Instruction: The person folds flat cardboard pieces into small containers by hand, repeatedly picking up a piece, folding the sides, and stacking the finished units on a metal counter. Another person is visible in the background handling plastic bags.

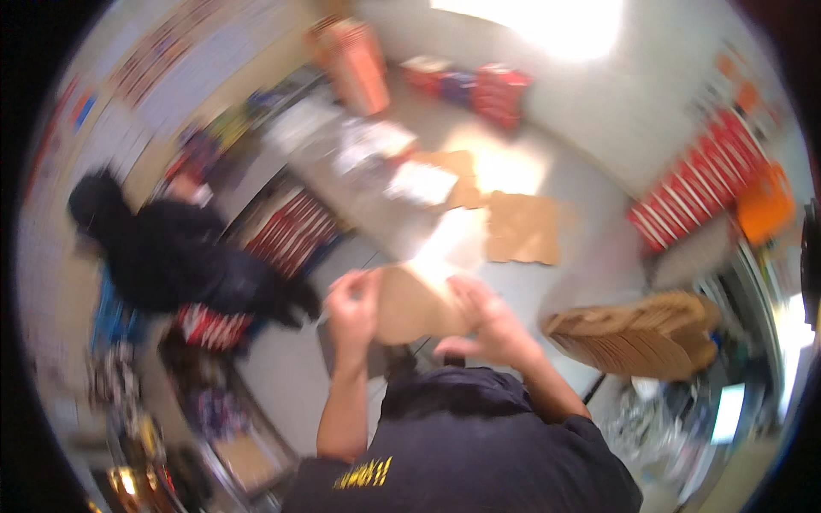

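A brown cardboard piece point(419, 306) with a rounded lower edge is in front of my body, between my two hands. My left hand point(351, 306) grips its left edge, fingers bent. My right hand point(496, 323) is at its right edge, with the fingertips against the card and the thumb standing off below. Motion smears the hands and the card, so the right fingers' exact hold is hard to make out.
Flat brown cardboard pieces point(523, 227) lie on the floor ahead. To my right stands a stack of brown cardboard point(637, 333), with red boxes point(701, 179) beyond. A person in dark clothes point(184, 248) bends at a bench on the left. Clear plastic bags point(654, 427) lie lower right.
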`<state>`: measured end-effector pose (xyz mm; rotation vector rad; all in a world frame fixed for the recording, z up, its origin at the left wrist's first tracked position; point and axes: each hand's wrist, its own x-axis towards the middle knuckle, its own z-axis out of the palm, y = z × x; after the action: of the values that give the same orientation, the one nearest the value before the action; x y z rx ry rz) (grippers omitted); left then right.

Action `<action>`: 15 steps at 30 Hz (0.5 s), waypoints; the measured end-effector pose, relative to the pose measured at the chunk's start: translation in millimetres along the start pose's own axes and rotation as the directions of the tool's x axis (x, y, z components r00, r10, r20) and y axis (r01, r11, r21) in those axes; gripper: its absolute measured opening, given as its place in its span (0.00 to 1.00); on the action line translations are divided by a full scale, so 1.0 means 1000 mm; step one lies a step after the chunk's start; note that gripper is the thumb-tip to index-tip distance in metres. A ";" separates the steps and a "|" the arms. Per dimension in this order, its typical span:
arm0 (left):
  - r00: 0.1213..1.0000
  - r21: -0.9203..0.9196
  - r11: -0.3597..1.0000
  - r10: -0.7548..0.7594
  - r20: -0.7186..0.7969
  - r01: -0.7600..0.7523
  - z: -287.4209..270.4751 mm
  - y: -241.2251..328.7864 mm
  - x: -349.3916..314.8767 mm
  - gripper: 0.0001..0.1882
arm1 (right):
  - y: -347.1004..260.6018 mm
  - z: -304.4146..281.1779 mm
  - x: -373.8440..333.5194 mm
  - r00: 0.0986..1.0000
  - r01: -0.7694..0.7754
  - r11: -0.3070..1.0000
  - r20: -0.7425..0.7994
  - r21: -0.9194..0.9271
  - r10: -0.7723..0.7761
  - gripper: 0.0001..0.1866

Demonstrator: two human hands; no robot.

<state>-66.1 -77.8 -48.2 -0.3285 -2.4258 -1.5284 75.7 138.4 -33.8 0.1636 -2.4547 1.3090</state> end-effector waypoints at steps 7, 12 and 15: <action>0.863 -0.184 0.954 -0.121 0.490 0.238 -0.038 -0.104 0.004 0.08 | 0.024 0.036 -0.020 0.979 0.149 0.912 -0.075 -0.381 -0.191 0.11; 0.589 -0.132 0.990 0.135 0.797 -0.048 -0.014 -0.002 -0.009 0.24 | 0.029 0.009 -0.025 0.977 0.188 0.912 -0.030 -0.364 -0.213 0.08; 0.355 -0.312 0.928 0.227 0.907 0.204 0.002 -0.004 -0.001 0.28 | 0.020 -0.001 -0.026 0.982 0.155 0.947 -0.061 -0.281 -0.179 0.08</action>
<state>-66.8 -77.8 -52.6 -1.7916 -2.7355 -2.1976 95.2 149.1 -57.8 0.2335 -2.4573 0.8761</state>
